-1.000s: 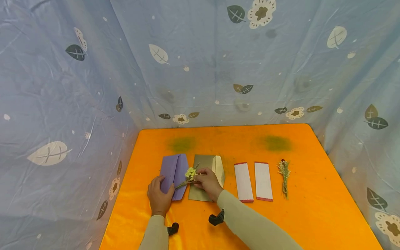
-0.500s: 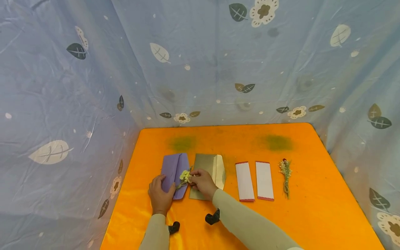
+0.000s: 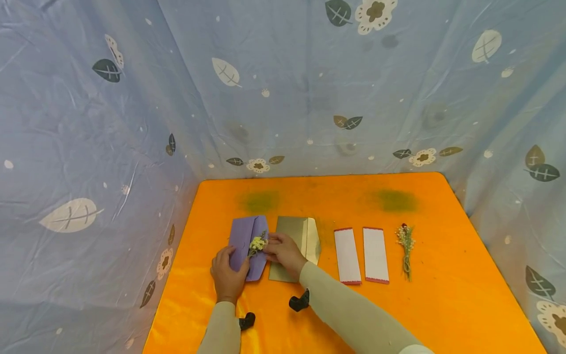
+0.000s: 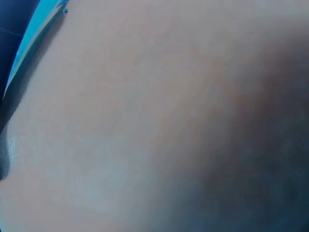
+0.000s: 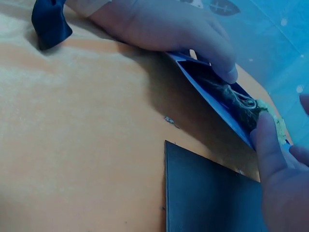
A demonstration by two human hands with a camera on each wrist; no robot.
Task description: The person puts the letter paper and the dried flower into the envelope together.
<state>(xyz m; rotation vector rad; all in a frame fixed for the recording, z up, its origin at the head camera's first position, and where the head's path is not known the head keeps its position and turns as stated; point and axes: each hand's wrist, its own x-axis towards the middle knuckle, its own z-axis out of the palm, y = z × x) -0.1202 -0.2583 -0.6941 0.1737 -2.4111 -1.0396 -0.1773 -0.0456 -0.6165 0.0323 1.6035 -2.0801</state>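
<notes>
The yellow flower bunch has moved left with the right hand, from the gap between the envelopes onto the flap side of the purple envelope; the left hand has stayed put. The patterned curtain meets the orange table along its far edge. The gold envelope, flap out to the right, lies just beside the purple one. Its contents are hidden. A strip of cloth separates it from two white cards; a dried bouquet lies farther right. The left hand grips the purple envelope, thumb near its mouth. The right thumb touches the blossoms; I cannot tell whether that hand pinches them. Tied stems lie along the flap; whether any have entered the pocket is unclear.
</notes>
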